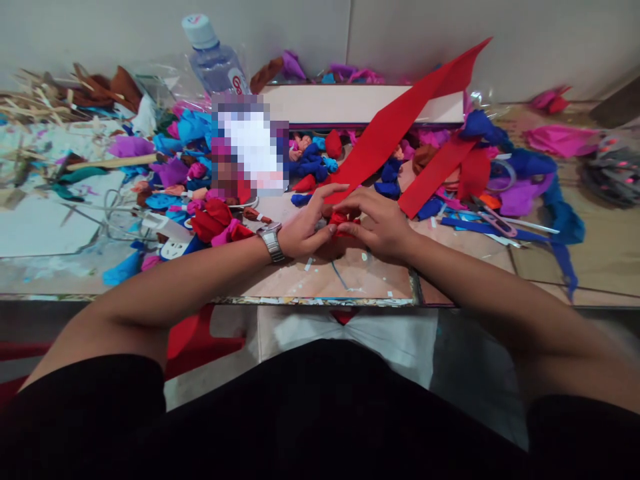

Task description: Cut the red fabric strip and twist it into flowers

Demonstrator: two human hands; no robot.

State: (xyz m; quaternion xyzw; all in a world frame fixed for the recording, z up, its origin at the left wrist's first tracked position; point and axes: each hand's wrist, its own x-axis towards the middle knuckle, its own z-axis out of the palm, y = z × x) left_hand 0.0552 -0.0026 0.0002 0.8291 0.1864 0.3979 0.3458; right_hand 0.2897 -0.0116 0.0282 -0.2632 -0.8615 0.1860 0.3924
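A long red crepe paper strip (395, 130) rises to the upper right from between my two hands. Its near end is bunched into small red folds over the table's front part. My left hand (309, 225), with a metal watch (271, 241) at the wrist, pinches these folds from the left with thumb and fingers. From the right, my right hand (379, 223) curls its fingers and thumb around the same bunched end. Both thumbs nearly meet on the folds, and the fingers partly hide them. A second, shorter red paper strip (435, 175) lies to the right of my hands.
Crumpled coloured paper pieces crowd the table's back. A plastic bottle (217, 63) and a long white box (360, 105) stand behind. Pink-handled scissors (497, 220) and a tape roll (503, 175) lie right. A white cable (117, 223) and wood sticks (37, 100) lie left.
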